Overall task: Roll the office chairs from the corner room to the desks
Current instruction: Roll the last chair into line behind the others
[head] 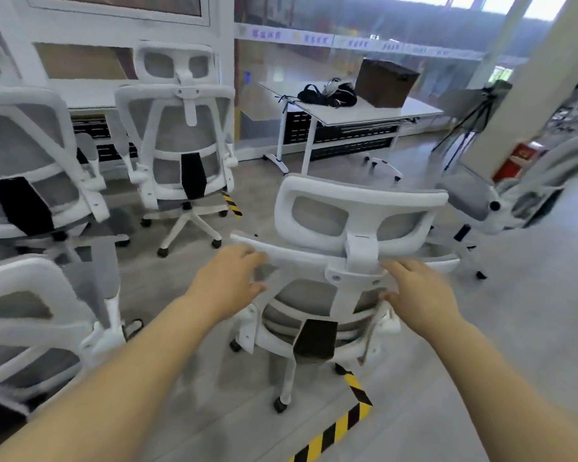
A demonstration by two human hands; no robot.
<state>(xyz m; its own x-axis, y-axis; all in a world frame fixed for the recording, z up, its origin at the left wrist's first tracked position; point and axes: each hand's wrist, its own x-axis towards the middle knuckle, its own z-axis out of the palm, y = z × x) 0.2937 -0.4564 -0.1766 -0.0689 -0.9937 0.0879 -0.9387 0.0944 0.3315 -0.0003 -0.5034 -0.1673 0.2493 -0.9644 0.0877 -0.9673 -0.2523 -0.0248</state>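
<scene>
Directly ahead of the person stands a white-framed office chair (344, 281) with grey mesh, its back turned toward the camera and its headrest (357, 211) rising above the backrest's top edge. The left hand (229, 281) grips the upper left corner of the backrest frame, fingers curled over the top bar and thumb below it. The right hand (421, 291) holds the frame just to the right of the headrest post, fingers laid over the bar and thumb tucked under; motion blur makes it hard to tell how tightly these fingers close. Both forearms reach forward, bare.

The chair's castors sit on a grey floor (531, 328), beside a strip of yellow-and-black hazard tape (351, 418) that runs under its base and turns a corner there.

To the left, more chairs of the same kind are crowded together: one upright by the white partition (177, 135), one at the left edge (30, 155) and another lower left (24, 311). Further back a white folding table (374, 111) carries a brown box (386, 83) and a tangle of black straps (327, 93). Another grey chair (474, 195) stands at the right, near a pale column (528, 95) and a black tripod (467, 128).
</scene>
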